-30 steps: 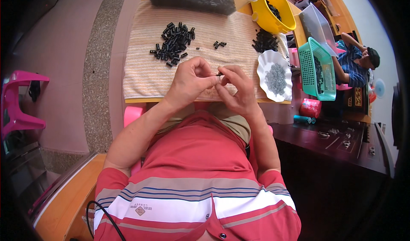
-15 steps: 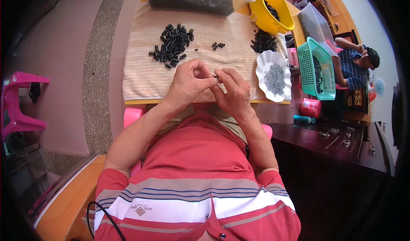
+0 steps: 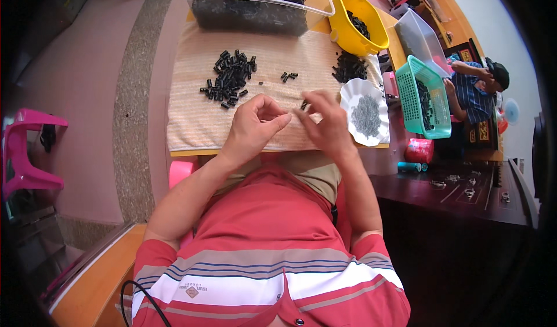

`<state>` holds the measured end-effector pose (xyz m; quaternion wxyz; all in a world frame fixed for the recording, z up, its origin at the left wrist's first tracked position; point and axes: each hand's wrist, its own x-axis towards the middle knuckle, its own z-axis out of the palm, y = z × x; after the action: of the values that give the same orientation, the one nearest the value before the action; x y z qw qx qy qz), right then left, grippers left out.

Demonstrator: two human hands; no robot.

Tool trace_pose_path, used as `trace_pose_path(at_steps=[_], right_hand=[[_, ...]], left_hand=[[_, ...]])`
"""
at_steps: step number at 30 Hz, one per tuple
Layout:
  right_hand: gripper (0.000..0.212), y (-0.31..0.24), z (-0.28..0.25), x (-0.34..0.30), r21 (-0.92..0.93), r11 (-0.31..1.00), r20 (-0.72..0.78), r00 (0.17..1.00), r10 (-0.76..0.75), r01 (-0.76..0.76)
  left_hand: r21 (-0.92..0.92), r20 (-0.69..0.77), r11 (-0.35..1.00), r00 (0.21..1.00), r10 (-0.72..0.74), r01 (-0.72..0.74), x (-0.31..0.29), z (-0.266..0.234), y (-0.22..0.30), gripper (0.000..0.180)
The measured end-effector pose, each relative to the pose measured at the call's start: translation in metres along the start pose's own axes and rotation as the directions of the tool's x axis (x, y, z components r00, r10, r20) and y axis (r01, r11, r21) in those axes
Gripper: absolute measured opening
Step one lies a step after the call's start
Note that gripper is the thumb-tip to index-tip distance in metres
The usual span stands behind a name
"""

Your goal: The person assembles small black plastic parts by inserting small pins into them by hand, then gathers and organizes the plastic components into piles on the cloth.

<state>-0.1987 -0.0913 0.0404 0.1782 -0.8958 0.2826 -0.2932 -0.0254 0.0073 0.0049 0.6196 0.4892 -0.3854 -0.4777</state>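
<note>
Over the near part of a striped towel, my left hand is closed in a pinch, thumb against forefinger. Whatever those fingertips hold is too small to make out. My right hand, a little to the right, has bent fingers around a small black cylindrical piece. A heap of similar black pieces lies beyond my left hand, and a few black pieces lie apart in the middle. Right of my right hand stands a white scalloped dish with many tiny clear or silvery bits.
A clear plastic bin of black pieces stands at the far edge. Beside it are a yellow basket, a dark pile and a green basket. Another person sits at the right; a pink stool stands left.
My hands, which were touching at the fingertips, have come apart. The right hand has shifted right with the black piece; the left stays pinched. The view has shifted slightly.
</note>
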Motion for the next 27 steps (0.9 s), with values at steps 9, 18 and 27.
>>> trace_pose_path(at_steps=[9,18,27], right_hand=[[0.043,0.106,-0.098,0.110,-0.420,0.868,-0.272,0.949,0.160,-0.266],[0.027,0.083,-0.053,0.083,-0.347,0.937,-0.096,0.995,-0.004,-0.030],[0.025,0.014,0.022,0.085,-0.099,0.994,0.181,0.983,-0.023,0.041]], left_hand=[[0.304,-0.097,0.948,0.987,0.132,-0.097,-0.004,0.000,0.005,0.014],[0.861,0.075,0.374,0.813,0.578,-0.346,0.010,-0.026,0.013,0.015],[0.679,-0.291,0.708,0.814,0.503,-0.195,0.020,-0.037,0.007,0.009]])
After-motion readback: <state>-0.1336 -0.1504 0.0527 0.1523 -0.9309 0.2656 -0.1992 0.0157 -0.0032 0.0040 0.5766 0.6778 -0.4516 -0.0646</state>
